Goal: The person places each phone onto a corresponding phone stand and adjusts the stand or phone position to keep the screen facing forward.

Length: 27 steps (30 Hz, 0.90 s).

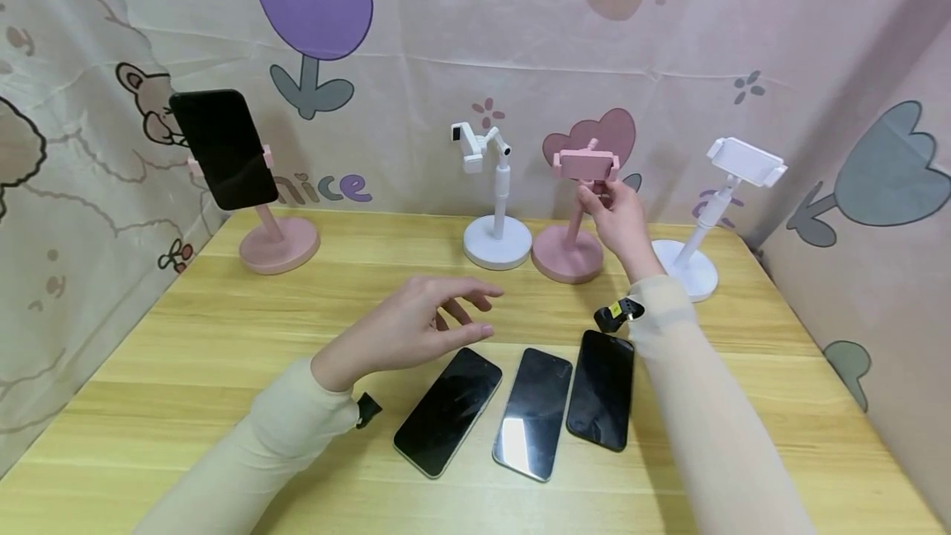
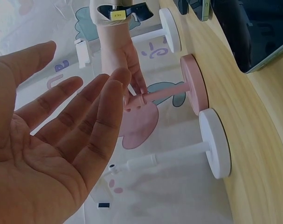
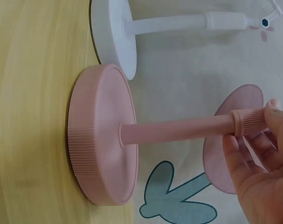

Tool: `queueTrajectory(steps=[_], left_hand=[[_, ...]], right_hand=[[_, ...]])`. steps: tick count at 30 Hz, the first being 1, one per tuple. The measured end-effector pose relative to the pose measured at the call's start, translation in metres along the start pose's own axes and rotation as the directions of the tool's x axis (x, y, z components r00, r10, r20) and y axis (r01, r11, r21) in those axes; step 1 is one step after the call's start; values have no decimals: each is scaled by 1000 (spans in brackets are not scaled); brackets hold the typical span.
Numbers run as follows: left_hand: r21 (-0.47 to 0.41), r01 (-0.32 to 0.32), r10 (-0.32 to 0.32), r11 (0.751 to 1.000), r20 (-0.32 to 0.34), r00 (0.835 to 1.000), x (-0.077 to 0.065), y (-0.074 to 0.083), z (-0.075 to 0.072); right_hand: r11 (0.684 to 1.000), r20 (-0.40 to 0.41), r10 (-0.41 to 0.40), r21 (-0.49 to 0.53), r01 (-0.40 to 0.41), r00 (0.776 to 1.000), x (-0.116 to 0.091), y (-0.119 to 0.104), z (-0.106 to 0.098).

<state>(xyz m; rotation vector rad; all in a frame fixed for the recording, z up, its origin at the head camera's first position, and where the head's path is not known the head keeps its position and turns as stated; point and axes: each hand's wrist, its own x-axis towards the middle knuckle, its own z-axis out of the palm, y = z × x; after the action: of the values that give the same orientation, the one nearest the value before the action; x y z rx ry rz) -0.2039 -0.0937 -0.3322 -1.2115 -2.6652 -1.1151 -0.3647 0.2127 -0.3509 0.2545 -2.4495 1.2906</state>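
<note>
The right hand [image 1: 621, 220] is pinching the bare pink stand's [image 1: 568, 258] upright post [image 3: 178, 131] below its clamp [image 1: 587, 165]; the loose-fingered left hand [image 1: 404, 324] is hovering nearer the phones [image 1: 533, 411].

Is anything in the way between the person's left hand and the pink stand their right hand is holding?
Nothing visible blocks it: only a stretch of tabletop shows between the left hand and the pink stand. The white stand sits to one side; the right hand occupies only the upper stem.
</note>
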Motion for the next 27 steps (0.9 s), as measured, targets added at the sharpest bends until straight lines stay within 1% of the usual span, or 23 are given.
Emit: queueTrajectory(steps=[9,16,22,27], left_hand=[[-19,27,-27,999,-12,1000,-2,-1,-3],[-12,25,-25,1000,-14,1000,-1,-1,-4],[-11,17,-17,1000,-12,1000,-1,-1,-5],[-23,33,-33,999,-9,999,-1,-2,-5]], right_hand=[[999,29,-38,-16,38,999,-8,-5,0],[997,33,-70,-23,71,997,-16,-7,-4],[997,45,-79,-10,79,996,-24,-8,-4],[995,70,-102,-8,103,992,-30,-10,-3]])
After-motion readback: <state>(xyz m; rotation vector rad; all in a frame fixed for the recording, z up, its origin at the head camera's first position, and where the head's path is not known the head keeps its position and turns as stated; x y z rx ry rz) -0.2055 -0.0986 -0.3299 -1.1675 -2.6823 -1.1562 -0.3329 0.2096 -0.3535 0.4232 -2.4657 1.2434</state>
